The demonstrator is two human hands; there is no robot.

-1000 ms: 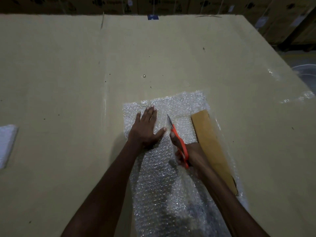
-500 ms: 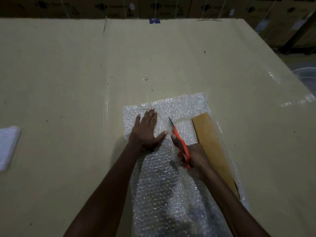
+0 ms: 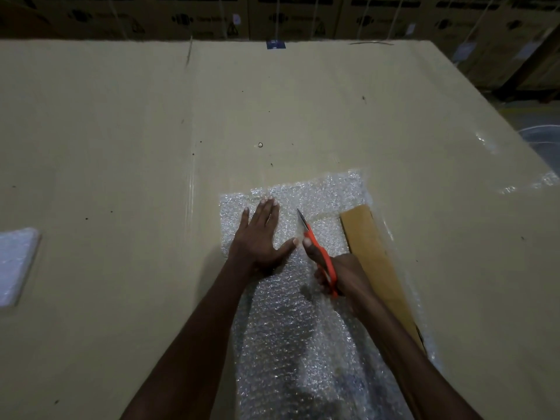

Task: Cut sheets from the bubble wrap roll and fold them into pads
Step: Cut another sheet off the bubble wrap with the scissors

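A strip of clear bubble wrap (image 3: 327, 195) runs from the near edge up the middle of the cardboard-covered table (image 3: 121, 131). My left hand (image 3: 260, 234) lies flat on it, fingers spread, pressing its left part down. My right hand (image 3: 339, 274) grips orange-handled scissors (image 3: 318, 253), the blade tip pointing away from me into the wrap just right of my left thumb. A brown cardboard strip (image 3: 372, 259) lies along the wrap's right side, under my right forearm.
A folded white bubble-wrap pad (image 3: 15, 265) lies at the table's left edge. Clear tape patches (image 3: 527, 183) shine near the right edge. Stacked cartons (image 3: 272, 16) line the back, and a round clear container (image 3: 542, 140) sits beyond the right edge.
The scissors and my right hand have crept a little farther up the wrap. My left hand stays pressed flat in about the same place.
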